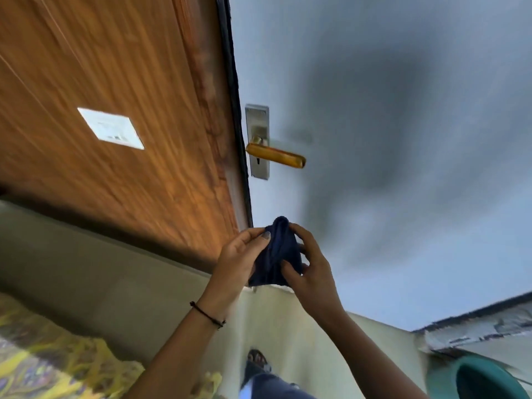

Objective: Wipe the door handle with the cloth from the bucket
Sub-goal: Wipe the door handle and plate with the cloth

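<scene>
- Below the centre of the frame, both hands are gripping a dark blue cloth (275, 254), bunching it between them in the air.
- Judging by that, the cloth is already out of the bucket; the teal bucket (475, 378) is sitting at the lower right corner, well apart from the hands.
- Wiping is not yet begun: the brass lever door handle (276, 155) on its steel plate (257, 141) is sitting above the hands, near the middle of the frame, untouched and apart from the cloth.
- What is left, as I judge it, is raising the cloth to the lever and rubbing along it.
- The left hand (237, 259) is reaching up from lower centre, its fingers and thumb clamped on the cloth's left side, a thin black wrist cord (207, 314) showing.
- The right hand (312, 272) is coming up from the lower right, its fingers pinching the cloth's right side.
- Much of the frame is blurring, so finer detail of the fold cannot be told.
</scene>
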Demonstrator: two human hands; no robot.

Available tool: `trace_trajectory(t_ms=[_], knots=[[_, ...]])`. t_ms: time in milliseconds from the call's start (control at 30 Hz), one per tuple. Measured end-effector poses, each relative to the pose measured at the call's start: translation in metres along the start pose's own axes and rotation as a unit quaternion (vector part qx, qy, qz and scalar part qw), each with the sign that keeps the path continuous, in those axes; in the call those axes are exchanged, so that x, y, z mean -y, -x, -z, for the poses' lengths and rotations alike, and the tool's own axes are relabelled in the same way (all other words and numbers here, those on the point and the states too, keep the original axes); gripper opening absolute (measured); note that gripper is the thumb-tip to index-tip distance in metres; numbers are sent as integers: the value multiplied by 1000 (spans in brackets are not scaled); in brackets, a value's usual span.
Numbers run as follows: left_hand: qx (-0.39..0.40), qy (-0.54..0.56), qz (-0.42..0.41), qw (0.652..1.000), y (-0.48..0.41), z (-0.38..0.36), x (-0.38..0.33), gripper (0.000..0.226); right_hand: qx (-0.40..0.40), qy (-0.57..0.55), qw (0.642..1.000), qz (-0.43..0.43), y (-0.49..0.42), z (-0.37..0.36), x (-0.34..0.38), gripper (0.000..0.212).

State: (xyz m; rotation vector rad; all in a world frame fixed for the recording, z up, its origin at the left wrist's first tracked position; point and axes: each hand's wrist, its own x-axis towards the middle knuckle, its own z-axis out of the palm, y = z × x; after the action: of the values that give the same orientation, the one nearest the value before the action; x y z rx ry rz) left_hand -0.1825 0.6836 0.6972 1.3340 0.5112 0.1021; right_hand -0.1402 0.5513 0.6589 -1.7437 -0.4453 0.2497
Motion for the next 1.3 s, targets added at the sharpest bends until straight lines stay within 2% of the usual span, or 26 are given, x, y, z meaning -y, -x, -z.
trace_trajectory(t_ms=[100, 167, 233, 367, 433, 467, 567, 667, 767, 833, 967, 1133, 1200, 1300], knots=[[55, -76, -49, 994, -29, 21, -28, 20, -61, -37, 997, -4, -33, -21, 14, 57], [44, -143, -135, 979, -51, 35, -41, 16, -108, -34, 993, 20, -54, -25, 28, 55], [2, -225, -240, 944, -75, 50, -55, 18, -156, -19, 987, 36, -77, -25, 38, 56], [-114, -306, -416, 849, -126, 69, -86, 43, -215, 1, 974, 69, -117, -13, 56, 59], [-158, -355, -480, 787, -158, 74, -102, 56, -224, 71, 968, 92, -140, -14, 59, 60], [-187, -393, -506, 745, -174, 77, -107, 61, -222, 133, 960, 102, -152, -18, 61, 58], [-233, -486, -562, 628, -218, 91, -113, 78, -186, 349, 911, 119, -185, -47, 53, 47], [-218, -505, -617, 564, -238, 102, -111, 88, -155, 532, 829, 74, -201, -82, 44, 51], [-193, -504, -640, 547, -246, 109, -110, 89, -149, 602, 780, 82, -210, -100, 50, 49], [-182, -501, -651, 540, -248, 110, -110, 89, -129, 629, 764, 70, -213, -99, 51, 53], [-167, -495, -661, 539, -251, 113, -108, 84, -166, 585, 794, 17, -209, -83, 48, 62], [-170, -493, -667, 531, -253, 115, -107, 83, -194, 508, 839, -15, -204, -71, 54, 50], [-168, -496, -666, 531, -252, 115, -107, 83, -199, 522, 829, -10, -206, -77, 57, 52], [-167, -499, -667, 527, -252, 115, -107, 81, -190, 584, 789, 17, -212, -95, 59, 62]])
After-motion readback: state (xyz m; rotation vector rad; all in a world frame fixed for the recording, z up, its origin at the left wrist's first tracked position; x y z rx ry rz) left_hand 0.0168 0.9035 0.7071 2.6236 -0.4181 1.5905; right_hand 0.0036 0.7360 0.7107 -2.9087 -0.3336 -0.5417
